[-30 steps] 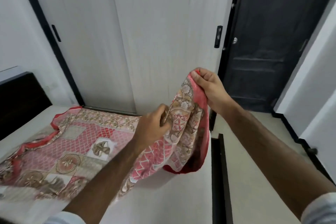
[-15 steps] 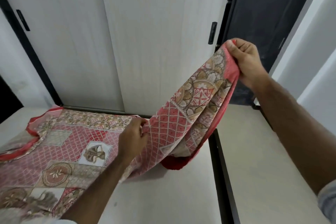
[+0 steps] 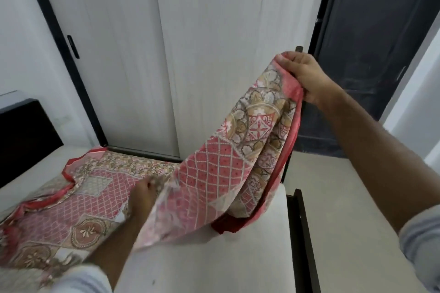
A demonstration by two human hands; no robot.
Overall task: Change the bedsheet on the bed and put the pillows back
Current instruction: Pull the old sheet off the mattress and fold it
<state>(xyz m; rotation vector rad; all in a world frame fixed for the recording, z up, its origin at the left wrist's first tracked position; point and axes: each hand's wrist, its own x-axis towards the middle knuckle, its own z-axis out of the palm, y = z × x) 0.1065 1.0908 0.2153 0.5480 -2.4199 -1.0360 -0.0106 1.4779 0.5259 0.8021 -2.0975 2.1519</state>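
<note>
since half a second ago the raised corner of the bedsheet (image 3: pixel 238 162) has come down a little and the lower hand has slid further along the cloth, toward the bed's middle.

the bedsheet, red and pink with beige medallions, lies partly spread over the bare mattress (image 3: pixel 195 266). its far left part is flat on the bed and its right end is lifted clear. the lifted stretch runs as a sloping band, low at the left, high at the right. the right hand (image 3: pixel 307 76) is the upper grip, fingers curled over the red border and pinching the corner. the left hand (image 3: pixel 142 195) is the lower grip, down at the mattress where the band meets the flat part; its fingers seem closed on a fold, though blur hides the detail. a dark red hem droops under the band and touches the mattress.

the unspread end is on the right, so the right hand looks the one to carry it toward the bed's foot edge, beside the dark bed frame (image 3: pixel 302 233).

beyond stand pale wardrobe doors (image 3: pixel 166 54), a dark door (image 3: pixel 371 54) to the right, and a dark headboard (image 3: pixel 26 131) at the left.
</note>
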